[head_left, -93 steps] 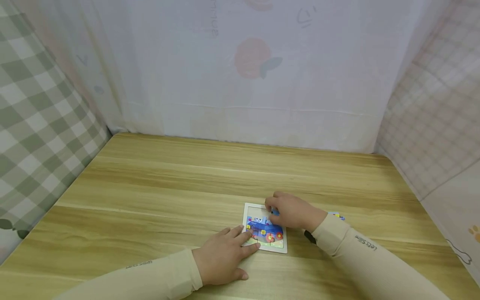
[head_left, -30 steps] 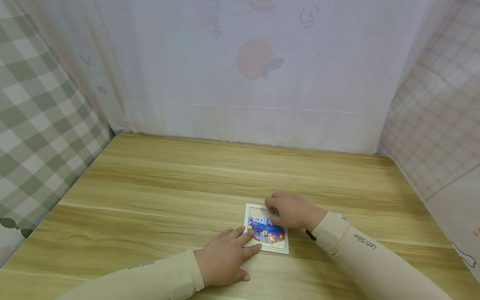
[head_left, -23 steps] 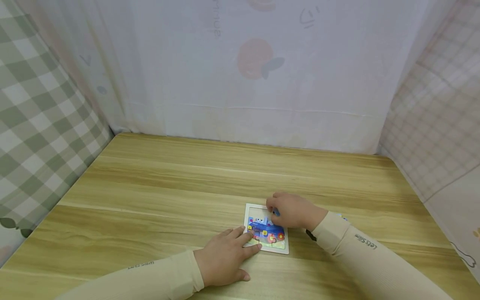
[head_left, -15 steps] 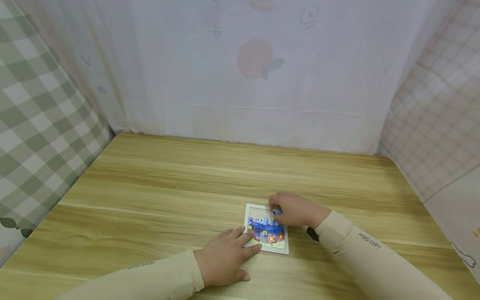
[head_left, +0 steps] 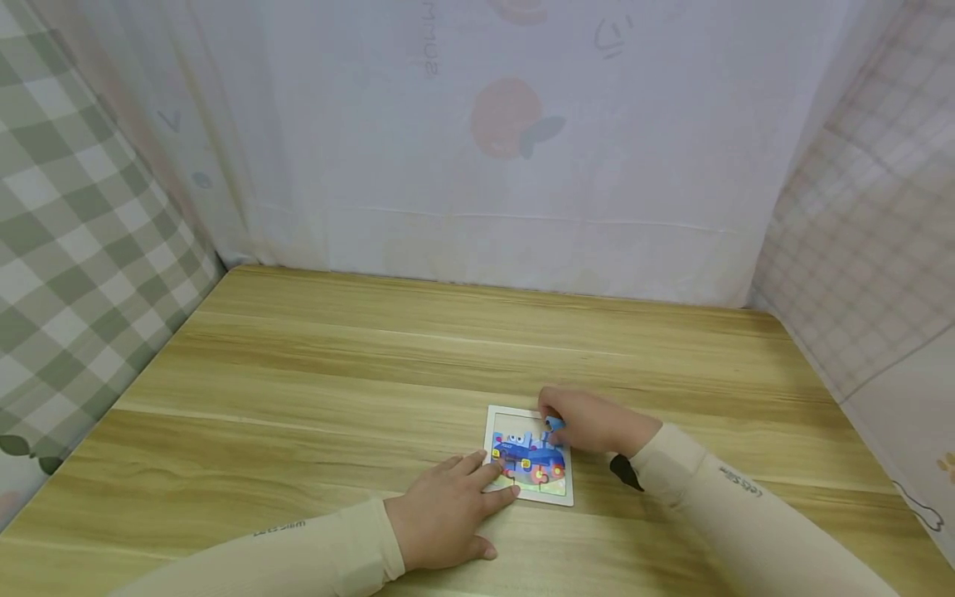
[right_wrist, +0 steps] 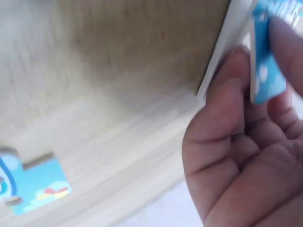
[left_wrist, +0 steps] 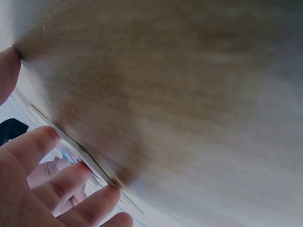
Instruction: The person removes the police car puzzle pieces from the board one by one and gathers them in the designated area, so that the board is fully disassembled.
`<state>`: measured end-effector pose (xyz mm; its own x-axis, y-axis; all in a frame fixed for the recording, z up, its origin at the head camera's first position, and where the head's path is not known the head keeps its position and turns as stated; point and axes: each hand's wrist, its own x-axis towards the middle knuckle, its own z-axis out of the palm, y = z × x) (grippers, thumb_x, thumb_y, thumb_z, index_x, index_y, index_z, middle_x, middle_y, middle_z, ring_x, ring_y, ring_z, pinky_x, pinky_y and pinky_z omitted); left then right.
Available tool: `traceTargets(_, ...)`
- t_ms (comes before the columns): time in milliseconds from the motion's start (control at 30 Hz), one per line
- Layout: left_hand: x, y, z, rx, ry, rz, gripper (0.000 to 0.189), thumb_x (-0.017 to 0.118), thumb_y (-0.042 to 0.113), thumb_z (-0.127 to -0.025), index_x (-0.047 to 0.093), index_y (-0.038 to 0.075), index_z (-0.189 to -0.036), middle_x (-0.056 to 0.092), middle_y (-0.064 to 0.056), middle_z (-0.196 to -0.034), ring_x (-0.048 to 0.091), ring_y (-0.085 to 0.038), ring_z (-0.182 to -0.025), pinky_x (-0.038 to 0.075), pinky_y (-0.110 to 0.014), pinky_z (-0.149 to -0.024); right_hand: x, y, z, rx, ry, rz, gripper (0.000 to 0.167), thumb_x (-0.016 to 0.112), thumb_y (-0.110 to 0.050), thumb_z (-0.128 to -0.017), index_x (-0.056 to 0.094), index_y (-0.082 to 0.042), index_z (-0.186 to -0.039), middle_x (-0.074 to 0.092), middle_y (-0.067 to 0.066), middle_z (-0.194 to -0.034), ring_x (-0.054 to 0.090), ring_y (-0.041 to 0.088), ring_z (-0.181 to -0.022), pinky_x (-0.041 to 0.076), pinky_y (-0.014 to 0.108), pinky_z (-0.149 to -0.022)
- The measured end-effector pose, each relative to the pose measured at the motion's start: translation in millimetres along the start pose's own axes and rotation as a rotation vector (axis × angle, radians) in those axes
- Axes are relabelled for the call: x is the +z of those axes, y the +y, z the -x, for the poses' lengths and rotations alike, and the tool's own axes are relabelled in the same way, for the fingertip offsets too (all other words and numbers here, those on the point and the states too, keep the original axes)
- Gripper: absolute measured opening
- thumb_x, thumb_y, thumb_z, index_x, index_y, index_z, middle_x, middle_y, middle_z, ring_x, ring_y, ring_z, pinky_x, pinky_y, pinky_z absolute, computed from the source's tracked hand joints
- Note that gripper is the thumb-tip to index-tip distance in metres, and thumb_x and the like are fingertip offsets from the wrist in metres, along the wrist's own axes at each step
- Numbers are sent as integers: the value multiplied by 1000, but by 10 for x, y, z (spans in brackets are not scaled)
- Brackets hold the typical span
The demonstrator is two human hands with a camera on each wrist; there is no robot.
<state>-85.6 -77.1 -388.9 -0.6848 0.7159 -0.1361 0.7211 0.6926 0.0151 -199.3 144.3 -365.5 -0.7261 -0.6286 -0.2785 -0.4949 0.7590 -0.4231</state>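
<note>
Beige-sleeved, the left hand (head_left: 446,514) rests spread fingers on a white square puzzle frame (head_left: 511,410) on the wooden table (head_left: 336,356). By the frame's far right corner, the right hand (head_left: 593,421) pinches a flat blue puzzle piece (right_wrist: 268,78). Another blue piece (right_wrist: 41,185) lies apart.

White frame (head_left: 548,499), blue piece (right_wrist: 270,79), green-white checked cloth (head_left: 75,249), yellowish wood-grained table (head_left: 336,365)

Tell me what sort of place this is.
Probably a makeshift indoor work nook screened with fabric, though nothing beyond it shows: a wood-grain table, a pale fruit-print cloth hanging behind it, and a green checked cloth along the left side.
</note>
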Motion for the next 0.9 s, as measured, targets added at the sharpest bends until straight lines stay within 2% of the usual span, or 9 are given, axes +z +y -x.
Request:
traceTargets(267,-7,-2,3,-5,14,-5,63,62,58,-85,52,29,-140,48,-1,-143,45,-27,-131,42,-39,-103,84,-17,70,16,41,-17,21,65,-4,-90,45,-10,-91,48,0,-74,47,15,-67,40,28,-60)
traceTargets(467,-2,-1,3,-6,13,1,62,62,57,-86,53,29,-140,49,-1,-143,45,-27,-131,42,-39,-103,134,-83,102,86,62,19,20,64,-6,-91,45,-9,-97,51,1,-73,49,15,-65,42,30,-60)
traceTargets(633,0,0,1,-7,9,3,62,62,57,-86,52,29,-140,48,-1,-143,45,-27,-132,41,-39,-104,147,-122,123,94,76,59,21,65,-5,-90,46,-8,-100,52,1,-70,48,16,-61,41,29,-56)
traceTargets(733,0,2,0,-7,9,2,62,62,57,-86,52,29,-140,48,-1,-144,45,-27,-132,42,-39,-103,133,-88,122,100,84,20,21,65,-5,-90,47,-9,-98,53,1,-74,48,16,-64,41,30,-59)
traceTargets(900,-1,11,-5,0,20,-10,63,62,58,-85,52,30,-140,49,-1,-143,46,-27,-131,42,-39,-103,67,49,151,85,115,-131,19,66,-6,-89,49,-10,-97,52,2,-81,48,16,-72,41,32,-65)
